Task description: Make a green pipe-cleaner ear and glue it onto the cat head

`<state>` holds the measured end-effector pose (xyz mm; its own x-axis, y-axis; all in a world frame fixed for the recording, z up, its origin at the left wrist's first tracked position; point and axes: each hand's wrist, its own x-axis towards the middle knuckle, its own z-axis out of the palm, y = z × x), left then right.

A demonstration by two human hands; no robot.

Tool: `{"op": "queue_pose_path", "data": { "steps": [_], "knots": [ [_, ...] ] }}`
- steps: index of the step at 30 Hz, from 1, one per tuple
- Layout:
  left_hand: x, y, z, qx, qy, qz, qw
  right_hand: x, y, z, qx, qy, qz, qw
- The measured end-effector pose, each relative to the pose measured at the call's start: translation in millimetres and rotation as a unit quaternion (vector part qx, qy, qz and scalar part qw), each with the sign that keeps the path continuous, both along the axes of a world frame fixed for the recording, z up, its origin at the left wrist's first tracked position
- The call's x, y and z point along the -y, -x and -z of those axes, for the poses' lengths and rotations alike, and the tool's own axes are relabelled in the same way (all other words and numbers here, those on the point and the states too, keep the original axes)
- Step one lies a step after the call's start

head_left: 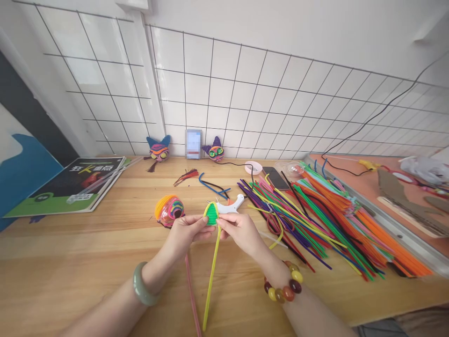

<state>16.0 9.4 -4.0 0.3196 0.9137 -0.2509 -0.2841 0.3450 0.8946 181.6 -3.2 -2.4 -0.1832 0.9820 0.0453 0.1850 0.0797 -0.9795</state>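
The left fingers [199, 224] and right fingers [228, 226] pinch opposite sides of a green piece [212, 215] above the desk [105, 243]. Its face is filled and yellow-edged; a long yellow stem [211, 281] trails unwound. The ball [162, 209], partly covered, lies beside the left hand.

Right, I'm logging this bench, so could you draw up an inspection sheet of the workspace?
Surface: pale wooden table, visible grain.
Job's things: green rounded piece with fuzzy yellow edging, between both hands.
Clutter: multicoloured fuzzy sticks heaped at right; white plastic tool behind the hands.
Hands: left hand and right hand pinch opposite sides of the piece.
Cables: thin black cable near the tool; another at far right.
Surroundings: glossy white wall tiles, dark joints.
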Motion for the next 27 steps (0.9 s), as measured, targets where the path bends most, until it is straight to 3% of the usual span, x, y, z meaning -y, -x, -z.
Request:
{"op": "queue_pose_path", "data": {
  "steps": [10,27],
  "knots": [
    [1.7,-0.3,-1.4,-0.006,-0.007,-0.003,1.0,3.7,3.4,-0.5,0.061,-0.052,0.025,0.996],
    [0.6,0.8,1.3,0.005,0.001,0.043,0.999,3.7,2.3,-7.8,0.04,0.008,0.033,0.999]
  ]
}}
